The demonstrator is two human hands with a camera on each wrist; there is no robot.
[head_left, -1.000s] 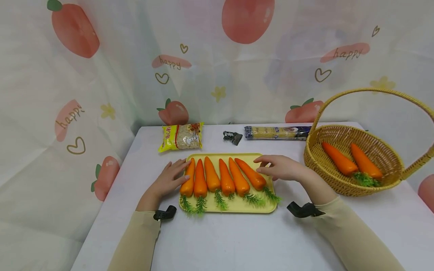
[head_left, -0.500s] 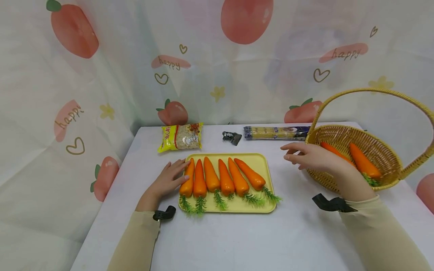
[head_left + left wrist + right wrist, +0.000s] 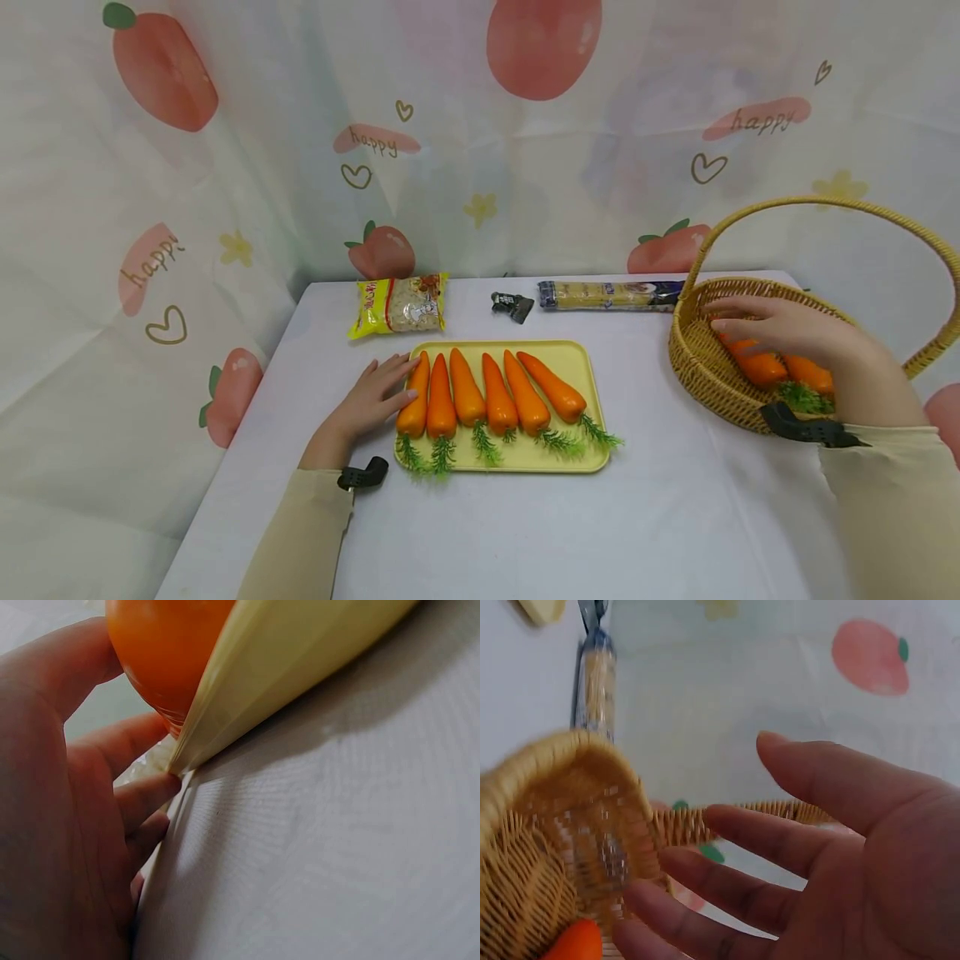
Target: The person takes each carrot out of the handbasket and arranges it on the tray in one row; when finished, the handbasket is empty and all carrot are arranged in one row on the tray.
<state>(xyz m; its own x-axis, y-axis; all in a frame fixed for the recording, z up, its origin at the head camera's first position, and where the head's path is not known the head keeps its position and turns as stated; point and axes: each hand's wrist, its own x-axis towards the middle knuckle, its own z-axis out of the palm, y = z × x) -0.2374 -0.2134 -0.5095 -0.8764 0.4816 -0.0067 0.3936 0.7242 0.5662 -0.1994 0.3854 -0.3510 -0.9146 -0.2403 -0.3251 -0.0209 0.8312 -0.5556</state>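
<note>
In the head view my left hand (image 3: 371, 392) rests at the left edge of the yellow tray (image 3: 465, 460), its fingers on the rim and against the leftmost carrot (image 3: 414, 408). The left wrist view shows that carrot's rounded end (image 3: 169, 652) beside the thumb and fingers. Several carrots lie side by side on the tray, leafy ends toward me. Over the wicker basket (image 3: 701, 379) at the right, my right hand (image 3: 783, 329) hovers with loosely extended fingers and nothing in them. Below it, two carrots (image 3: 761, 369) lie in the basket, partly hidden by the hand.
Behind the tray lie a yellow snack bag (image 3: 401, 306), a small black packet (image 3: 512, 306) and a long pack of noodles (image 3: 607, 296). The basket's tall handle (image 3: 825, 200) arches above its opening. A printed curtain (image 3: 525, 167) hangs behind the table.
My right hand has left the right side of the tray and moved right, over the basket. The left hand, the tray and its carrots have stayed in place.
</note>
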